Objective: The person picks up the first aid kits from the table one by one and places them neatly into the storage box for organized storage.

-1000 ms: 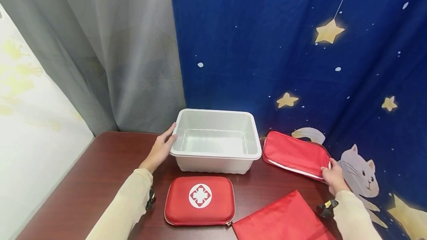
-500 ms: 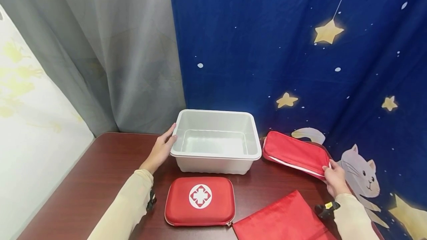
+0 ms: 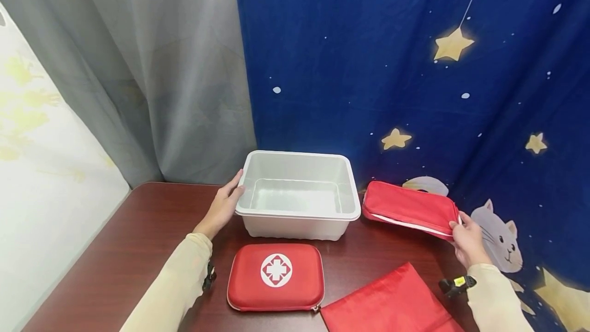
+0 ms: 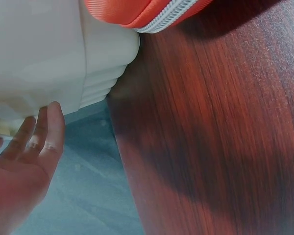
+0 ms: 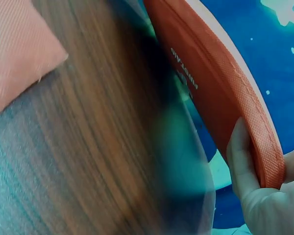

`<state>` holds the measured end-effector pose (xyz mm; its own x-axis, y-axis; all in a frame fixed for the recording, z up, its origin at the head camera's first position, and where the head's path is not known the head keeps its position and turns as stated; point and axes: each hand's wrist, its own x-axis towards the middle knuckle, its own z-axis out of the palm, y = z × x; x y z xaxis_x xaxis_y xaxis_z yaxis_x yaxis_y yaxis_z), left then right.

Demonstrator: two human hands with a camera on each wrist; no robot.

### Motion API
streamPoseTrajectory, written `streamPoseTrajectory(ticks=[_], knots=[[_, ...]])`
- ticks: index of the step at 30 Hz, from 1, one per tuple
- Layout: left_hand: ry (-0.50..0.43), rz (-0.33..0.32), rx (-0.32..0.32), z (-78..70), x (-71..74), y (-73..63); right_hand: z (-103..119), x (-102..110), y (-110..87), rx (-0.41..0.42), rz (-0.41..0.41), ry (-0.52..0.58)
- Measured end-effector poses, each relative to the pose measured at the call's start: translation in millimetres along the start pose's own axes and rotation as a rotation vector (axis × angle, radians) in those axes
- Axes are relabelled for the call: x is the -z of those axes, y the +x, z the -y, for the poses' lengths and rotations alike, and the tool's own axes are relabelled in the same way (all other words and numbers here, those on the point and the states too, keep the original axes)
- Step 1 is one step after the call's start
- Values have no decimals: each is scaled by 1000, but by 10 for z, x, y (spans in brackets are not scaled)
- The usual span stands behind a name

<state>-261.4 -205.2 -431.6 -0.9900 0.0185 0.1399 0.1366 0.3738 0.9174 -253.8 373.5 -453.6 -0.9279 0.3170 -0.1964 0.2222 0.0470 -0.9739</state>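
Observation:
My right hand point(image 3: 470, 241) pinches the near right end of a red first-aid pouch point(image 3: 410, 208) with a white zip edge. In the right wrist view, the pouch point(image 5: 210, 73) tilts up on its side, fingers on the face lettered "FIRST AID" and thumb on the other side. The far left end of the pouch is beside a white plastic bin point(image 3: 297, 228). My left hand point(image 3: 221, 208) rests at the left rim of this bin. In the left wrist view, its fairly straight fingers point(image 4: 54, 129) touch the outer wall.
A red hard-shell first-aid case point(image 3: 249, 281) with a white cross lies in front of the bin. Right of it lies a flat red fabric piece point(image 3: 392, 304). The brown table point(image 3: 152, 240) meets grey and blue curtains point(image 3: 322, 65) at the back.
My right hand has raised its end of the pouch and shifted it slightly right, so the pouch's front edge lies more level. The left hand and bin have stayed put.

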Motion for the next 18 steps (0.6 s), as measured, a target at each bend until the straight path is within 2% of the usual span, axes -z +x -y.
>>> streamPoseTrajectory(ticks=[3, 7, 9, 11, 14, 18], knots=[[-13, 2, -9, -13, -4, -8, 48, -4, -18, -17, 10, 22], [-31, 27, 7, -228, 22, -95, 114, -20, -36, -50, 17, 53], [-37, 33, 15, -244, 27, -97, 139, -24, -43, -56, 19, 68], [-29, 29, 10, -210, 20, -83, 160, -25, -48, -52, 19, 81], [-29, 17, 0, -37, 0, -10, 193, -25, -66, -43, 19, 96], [-25, 8, -4, -5, -1, 2, 251, -45, -97, -33, 8, 118]])
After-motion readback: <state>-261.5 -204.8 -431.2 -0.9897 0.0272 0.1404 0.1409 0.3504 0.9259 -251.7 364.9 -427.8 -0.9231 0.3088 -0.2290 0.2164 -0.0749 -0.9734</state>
